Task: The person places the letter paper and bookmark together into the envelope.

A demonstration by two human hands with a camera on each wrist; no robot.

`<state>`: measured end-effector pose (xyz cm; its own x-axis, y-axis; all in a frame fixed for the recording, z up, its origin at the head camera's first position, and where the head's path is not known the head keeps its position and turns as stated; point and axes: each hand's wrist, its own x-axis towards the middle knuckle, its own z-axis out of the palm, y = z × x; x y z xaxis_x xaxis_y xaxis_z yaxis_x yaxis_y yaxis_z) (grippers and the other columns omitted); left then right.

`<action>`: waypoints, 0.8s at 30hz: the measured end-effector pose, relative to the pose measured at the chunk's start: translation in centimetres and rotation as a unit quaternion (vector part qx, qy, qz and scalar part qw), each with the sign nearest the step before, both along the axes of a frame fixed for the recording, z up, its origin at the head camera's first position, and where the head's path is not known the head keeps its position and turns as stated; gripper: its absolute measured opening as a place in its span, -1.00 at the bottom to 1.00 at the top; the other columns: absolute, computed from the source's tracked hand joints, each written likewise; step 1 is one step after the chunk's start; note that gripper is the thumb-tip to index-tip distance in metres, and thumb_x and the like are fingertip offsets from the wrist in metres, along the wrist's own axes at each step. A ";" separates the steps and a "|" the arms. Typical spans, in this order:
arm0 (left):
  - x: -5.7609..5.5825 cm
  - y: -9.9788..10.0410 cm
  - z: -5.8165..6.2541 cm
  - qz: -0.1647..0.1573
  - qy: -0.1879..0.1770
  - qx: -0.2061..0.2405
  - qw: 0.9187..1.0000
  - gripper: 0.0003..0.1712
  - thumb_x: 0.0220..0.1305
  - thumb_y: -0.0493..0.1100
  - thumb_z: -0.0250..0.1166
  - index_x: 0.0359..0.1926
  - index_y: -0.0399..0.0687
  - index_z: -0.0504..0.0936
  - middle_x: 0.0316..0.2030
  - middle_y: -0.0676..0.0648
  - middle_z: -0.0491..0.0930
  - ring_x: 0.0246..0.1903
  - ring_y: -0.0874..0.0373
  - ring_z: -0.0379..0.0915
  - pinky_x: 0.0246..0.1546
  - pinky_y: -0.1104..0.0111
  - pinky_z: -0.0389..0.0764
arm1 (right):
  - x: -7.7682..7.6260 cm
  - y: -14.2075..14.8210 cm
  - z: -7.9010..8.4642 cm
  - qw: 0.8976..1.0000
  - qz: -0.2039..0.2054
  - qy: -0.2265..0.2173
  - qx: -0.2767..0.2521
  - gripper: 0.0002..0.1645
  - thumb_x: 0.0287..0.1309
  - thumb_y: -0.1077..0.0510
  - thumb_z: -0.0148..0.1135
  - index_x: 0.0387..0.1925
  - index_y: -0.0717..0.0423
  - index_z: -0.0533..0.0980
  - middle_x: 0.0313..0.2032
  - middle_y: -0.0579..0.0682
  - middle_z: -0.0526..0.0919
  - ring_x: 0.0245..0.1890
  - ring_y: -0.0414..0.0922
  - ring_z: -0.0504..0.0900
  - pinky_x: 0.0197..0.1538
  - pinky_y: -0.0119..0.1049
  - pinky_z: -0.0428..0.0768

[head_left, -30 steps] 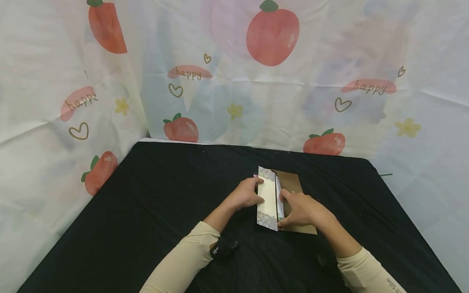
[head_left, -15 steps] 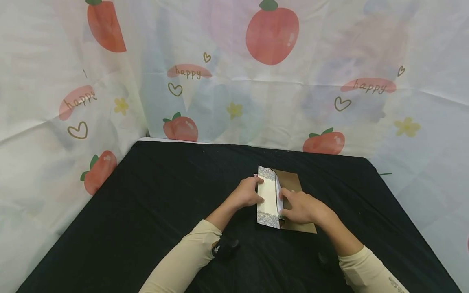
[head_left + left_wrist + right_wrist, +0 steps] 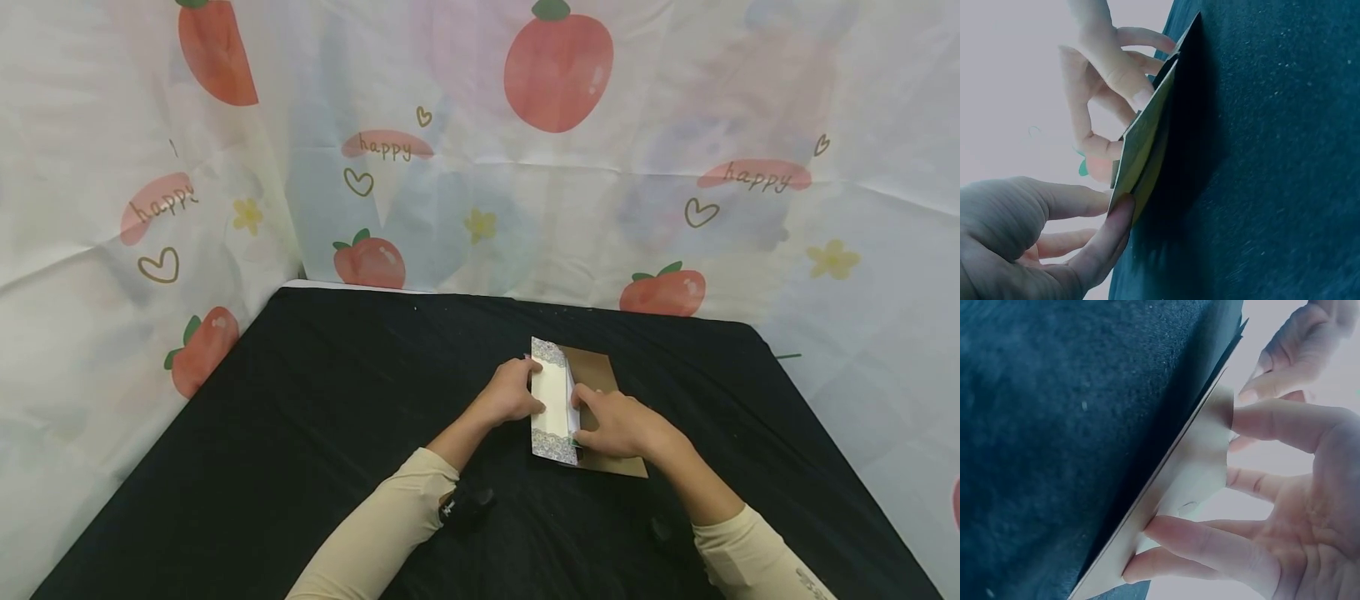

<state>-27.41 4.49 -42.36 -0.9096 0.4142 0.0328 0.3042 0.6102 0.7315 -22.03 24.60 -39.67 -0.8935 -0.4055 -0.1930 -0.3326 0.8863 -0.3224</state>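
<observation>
A folded card stands partly open on the black cloth, its cream panel (image 3: pixel 551 400) edged top and bottom with grey lacy bands. To the right of that panel spreads a brown panel (image 3: pixel 592 367). Between the two shows a narrow strip of white paper (image 3: pixel 573 408). My left hand (image 3: pixel 510 393) pinches the cream panel's left edge, thumb in front and fingers behind, as the left wrist view also shows. My right hand (image 3: pixel 618 423) grips the white paper's edge with thumb and forefinger, its other fingers (image 3: pixel 1172 565) against the brown panel.
Black cloth (image 3: pixel 337 400) covers the table on all sides of the card. A pale fabric backdrop (image 3: pixel 450 183) with fruit prints rises behind and to the left. A black wrist device (image 3: pixel 465 507) sits on the left forearm.
My left hand and the cream panel have shifted slightly right, narrowing the white strip. My right thumb has moved up from the card's lower edge.
</observation>
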 end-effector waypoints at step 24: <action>0.3 0.7 -0.2 0.001 -0.034 0.039 0.999 -0.26 0.09 -0.46 0.53 0.32 -0.37 0.51 -0.18 -0.16 0.58 -0.51 0.17 0.59 -0.52 0.46 0.62 | 0.2 0.6 0.0 1.000 0.011 0.008 -0.018 -0.47 0.22 0.02 0.47 0.09 0.05 0.40 -0.55 -0.07 0.42 -0.58 -0.12 0.44 -0.47 -0.21 0.40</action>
<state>-27.09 5.18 -42.53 -0.9120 0.4103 0.0036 0.2511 0.5512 0.7957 -21.87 25.20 -39.72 -0.8874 -0.4307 -0.1645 -0.3561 0.8670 -0.3486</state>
